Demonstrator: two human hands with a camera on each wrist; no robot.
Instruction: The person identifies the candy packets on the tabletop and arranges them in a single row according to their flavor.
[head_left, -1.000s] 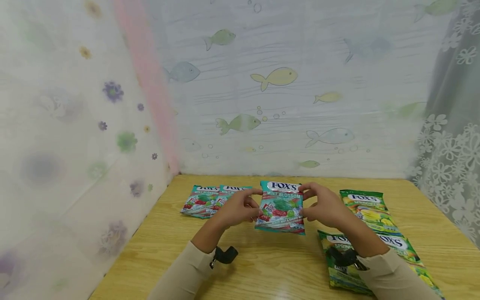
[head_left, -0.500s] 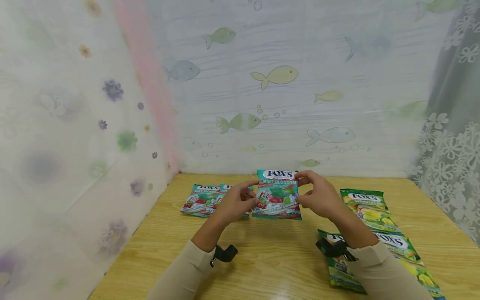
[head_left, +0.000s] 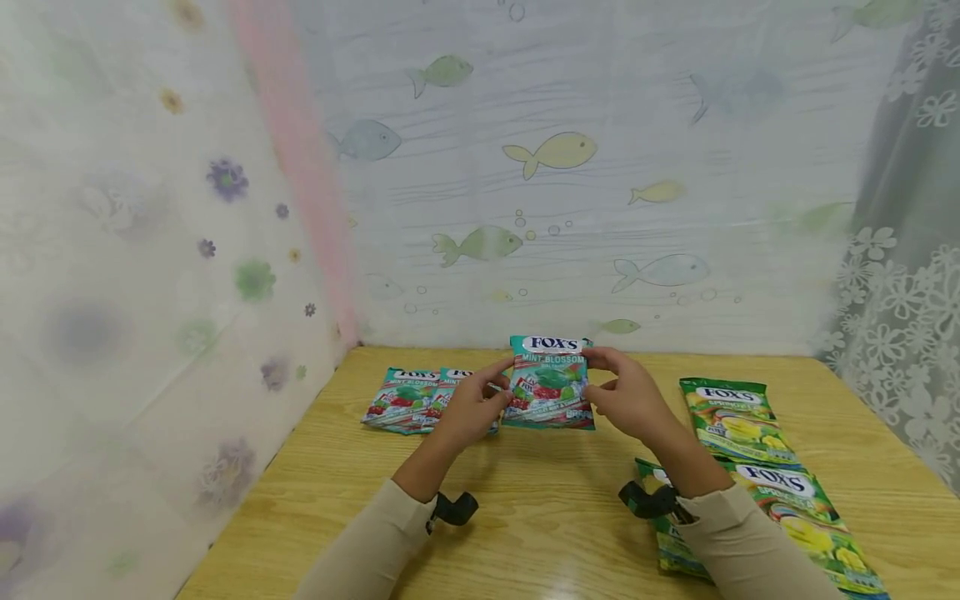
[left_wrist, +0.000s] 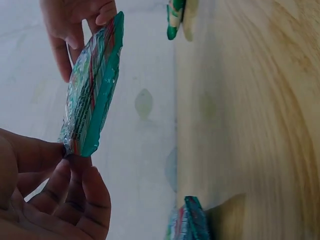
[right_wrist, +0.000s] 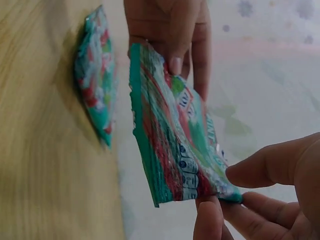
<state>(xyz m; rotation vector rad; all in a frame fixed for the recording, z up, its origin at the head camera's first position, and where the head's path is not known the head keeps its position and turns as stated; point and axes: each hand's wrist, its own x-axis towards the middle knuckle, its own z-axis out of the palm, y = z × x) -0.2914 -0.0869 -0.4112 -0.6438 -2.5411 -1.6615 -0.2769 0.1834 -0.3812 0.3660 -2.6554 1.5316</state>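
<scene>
A teal candy bag (head_left: 550,385) lettered FOX'S Mint Blossom is held up, front side facing the head camera. My left hand (head_left: 474,406) pinches its left edge between thumb and fingers, and my right hand (head_left: 626,393) pinches the right edge. Both wrist views show the bag (left_wrist: 92,95) raised off the table, with its teal bottom seam towards me. Behind my left hand, two more Mint Blossom bags lie side by side; the left one (head_left: 402,402) shows fully, while my hand partly covers the other (head_left: 452,385).
On the right of the wooden table (head_left: 540,517) lie green FOX'S bags: one at the back (head_left: 742,422), one nearer the front (head_left: 806,521), and one (head_left: 678,542) partly under my right forearm. A fish-patterned wall covering (head_left: 480,183) rises behind the table.
Both hands have lifted the Mint Blossom bag higher and shifted it slightly left. The right forearm has moved left with it. The bags on the table have stayed put.
</scene>
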